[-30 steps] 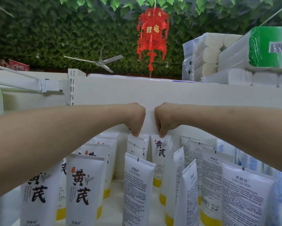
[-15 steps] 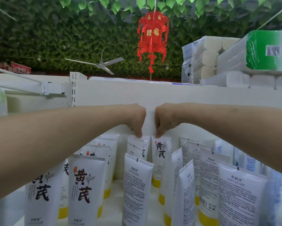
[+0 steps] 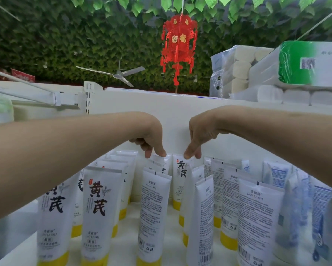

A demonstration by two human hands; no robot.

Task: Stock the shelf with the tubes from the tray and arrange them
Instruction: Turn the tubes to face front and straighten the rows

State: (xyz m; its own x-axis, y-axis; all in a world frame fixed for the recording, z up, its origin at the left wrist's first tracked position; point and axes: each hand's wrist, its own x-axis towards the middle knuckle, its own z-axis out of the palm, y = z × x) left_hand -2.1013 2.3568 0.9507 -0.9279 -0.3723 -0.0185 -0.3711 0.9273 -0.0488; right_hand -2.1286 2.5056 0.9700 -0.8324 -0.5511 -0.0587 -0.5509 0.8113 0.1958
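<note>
Several white tubes with yellow caps stand cap-down in rows on the white shelf (image 3: 126,244). Some show big black characters, such as a front tube (image 3: 98,206); others show small print, such as a middle tube (image 3: 153,208). Both my arms reach over the rows to the back wall. My left hand (image 3: 150,138) points its fingers down and pinches the crimped top of a back-row tube (image 3: 158,165). My right hand (image 3: 198,134) does the same on the neighbouring back-row tube (image 3: 181,174), which faces me with its black characters.
Blue-and-white tubes (image 3: 305,204) crowd the right end of the shelf. Above the shelf's back panel (image 3: 161,104) lie wrapped tissue-roll packs (image 3: 257,73). A red lantern (image 3: 178,45) and a ceiling fan (image 3: 119,74) hang before a green leaf wall. A white bracket arm (image 3: 36,95) juts out at left.
Both hands have drawn apart from each other. Their fingers, tightly curled before, now stretch down onto the two back tubes' tops. The left back tube leans a little left.
</note>
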